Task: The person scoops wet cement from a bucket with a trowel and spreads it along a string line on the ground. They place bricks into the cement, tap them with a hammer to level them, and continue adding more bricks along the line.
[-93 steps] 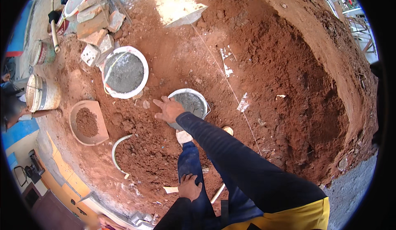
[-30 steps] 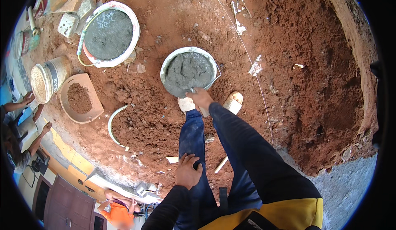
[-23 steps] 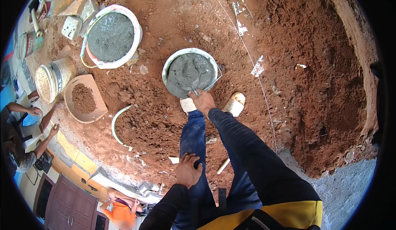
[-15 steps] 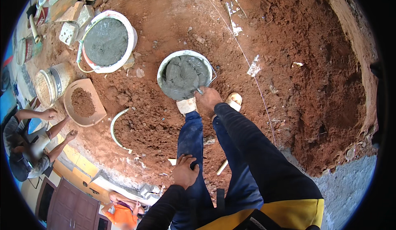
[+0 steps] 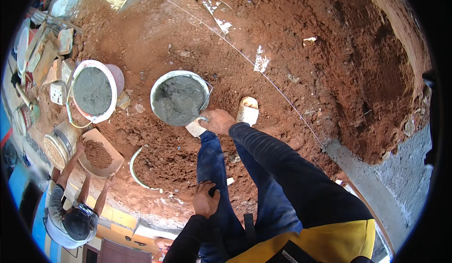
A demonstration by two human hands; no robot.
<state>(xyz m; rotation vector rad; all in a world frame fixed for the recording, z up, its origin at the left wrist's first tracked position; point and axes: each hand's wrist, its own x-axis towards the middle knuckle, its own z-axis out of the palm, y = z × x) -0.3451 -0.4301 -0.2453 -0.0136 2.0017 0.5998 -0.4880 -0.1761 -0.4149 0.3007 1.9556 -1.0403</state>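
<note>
A white bucket (image 5: 156,103) of wet grey mortar (image 5: 180,98) stands just ahead of my feet. My right hand (image 5: 218,120) is closed on the bucket's handle at its near right rim. The wire of that handle runs up the bucket's right side. My left hand (image 5: 205,199) lies over my left leg near the knee, its fingers spread and holding nothing. One sandalled foot (image 5: 248,110) shows to the right of the bucket, and the other (image 5: 195,127) is partly behind its near edge.
A second mortar bucket (image 5: 93,92) stands left, near bricks (image 5: 56,69). A co-worker (image 5: 75,223) has hands at a soil-filled tray (image 5: 104,151) beside a pale bucket (image 5: 56,150). A curved strip (image 5: 134,166) lies on the soil; a string (image 5: 278,88) crosses the right side.
My view has swung, so the buckets sit farther left in the picture. The co-worker's hands have moved onto the tray. My right hand stays on the bucket handle, my left on my leg.
</note>
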